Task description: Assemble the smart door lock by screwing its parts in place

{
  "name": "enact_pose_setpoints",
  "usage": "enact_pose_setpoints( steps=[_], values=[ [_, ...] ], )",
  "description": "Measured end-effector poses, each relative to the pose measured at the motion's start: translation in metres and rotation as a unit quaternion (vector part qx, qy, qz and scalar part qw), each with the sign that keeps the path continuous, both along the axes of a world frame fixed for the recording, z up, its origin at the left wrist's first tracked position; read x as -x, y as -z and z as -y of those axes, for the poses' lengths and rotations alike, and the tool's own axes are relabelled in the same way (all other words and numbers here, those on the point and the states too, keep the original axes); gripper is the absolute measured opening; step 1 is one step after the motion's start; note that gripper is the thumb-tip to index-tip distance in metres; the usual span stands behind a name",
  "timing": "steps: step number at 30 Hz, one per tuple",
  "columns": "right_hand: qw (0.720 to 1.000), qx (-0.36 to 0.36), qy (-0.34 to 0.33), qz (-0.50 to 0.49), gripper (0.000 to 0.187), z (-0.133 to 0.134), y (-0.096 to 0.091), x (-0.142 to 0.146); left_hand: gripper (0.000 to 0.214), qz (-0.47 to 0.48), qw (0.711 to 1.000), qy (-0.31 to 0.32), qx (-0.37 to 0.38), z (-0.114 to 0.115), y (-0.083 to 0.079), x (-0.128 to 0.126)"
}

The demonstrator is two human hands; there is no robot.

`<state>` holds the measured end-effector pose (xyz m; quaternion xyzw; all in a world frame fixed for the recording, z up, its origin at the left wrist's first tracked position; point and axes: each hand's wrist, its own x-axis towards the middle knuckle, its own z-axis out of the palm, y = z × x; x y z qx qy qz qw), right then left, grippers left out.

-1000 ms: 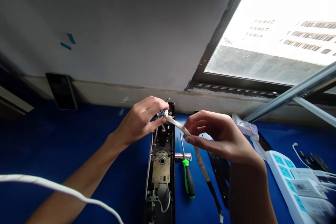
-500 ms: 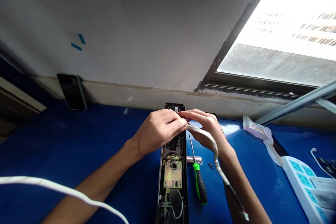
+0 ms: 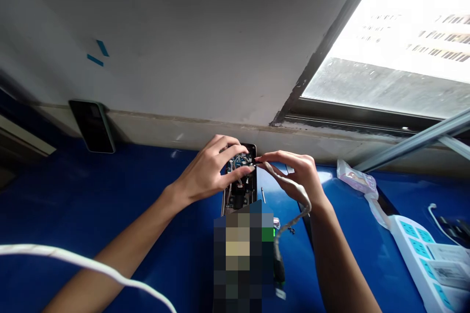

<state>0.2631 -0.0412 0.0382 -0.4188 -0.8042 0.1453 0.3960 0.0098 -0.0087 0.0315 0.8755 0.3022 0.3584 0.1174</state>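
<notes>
Left hand (image 3: 207,173) half-curled, fingertips on the circuit board (image 3: 240,162), grip unclear; right hand (image 3: 297,176) pinching the flat cable (image 3: 288,182) just beside the board.

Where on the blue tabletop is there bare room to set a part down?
Bare patches: between the black rectangular phone and the left hand, and between the right forearm and the white power strip. Crowded: the open door lock's circuit board, between both hands.

No legible text; charger labels (image 3: 444,271) on power strip (image 3: 404,239) too small.
</notes>
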Motion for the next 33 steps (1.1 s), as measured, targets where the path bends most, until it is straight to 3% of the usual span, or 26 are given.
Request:
enact_pose_setpoints(
  steps=[3,8,16,33],
  values=[
    [1.000,-0.006,0.015,0.007,0.014,0.002,-0.003,-0.004,0.046,-0.054,0.993,-0.074,0.073,-0.001,0.007,-0.002],
    [0.999,0.018,0.023,0.018,0.011,0.005,-0.005,-0.005,0.049,-0.043,0.980,-0.081,0.178,0.001,0.014,-0.006],
    [0.997,0.032,-0.027,0.062,0.022,0.005,-0.003,-0.004,0.047,-0.016,0.975,-0.086,0.206,0.005,0.018,-0.014],
    [0.986,-0.007,-0.019,0.164,0.019,0.009,-0.002,0.010,0.044,0.003,0.964,-0.077,0.256,0.002,0.028,-0.019]
  ],
)
